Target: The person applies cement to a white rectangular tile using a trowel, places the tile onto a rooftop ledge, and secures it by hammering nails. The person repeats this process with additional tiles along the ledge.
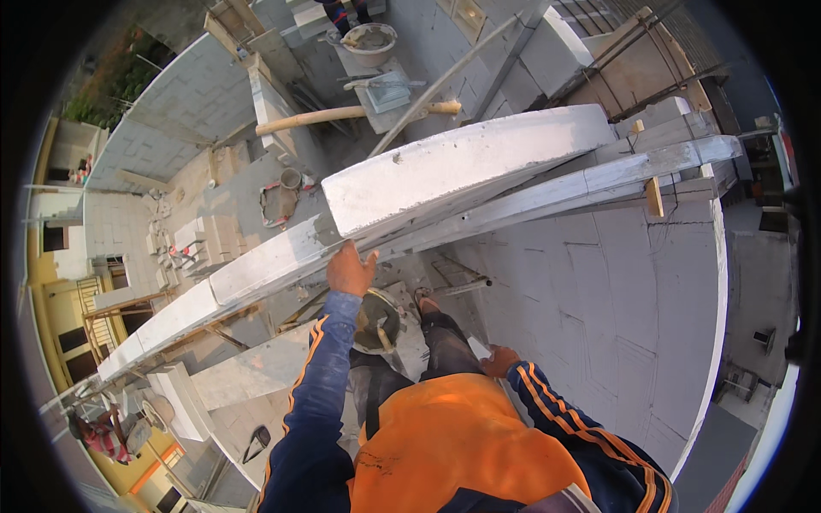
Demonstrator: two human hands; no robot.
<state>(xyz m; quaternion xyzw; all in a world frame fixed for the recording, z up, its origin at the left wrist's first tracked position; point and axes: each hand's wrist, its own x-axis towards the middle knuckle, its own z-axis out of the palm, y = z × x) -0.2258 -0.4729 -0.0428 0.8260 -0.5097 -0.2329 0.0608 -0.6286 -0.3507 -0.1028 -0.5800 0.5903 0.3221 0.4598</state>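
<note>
A long white lightweight concrete block [470, 167] lies on top of a wall course [265, 256], angled across it. My left hand [351, 270] reaches to the block's near left corner, fingertips at its lower edge and thumb held apart. Grey wet mortar [326, 229] sits on the wall beside that corner. Low by my right thigh, my right hand [500, 362] is closed around a flat, pale, sharp-cornered piece [479, 347]; whether it is a trowel blade I cannot tell. A bucket of mortar [376, 321] stands below my left hand, near my legs.
A white beam [599, 178] runs along the wall to the right. Beyond the wall are a wooden pole [359, 114] and a mortar basin [369, 56] near another person's legs [346, 15]. Another person [111, 434] is at lower left. A block wall [599, 316] stands right.
</note>
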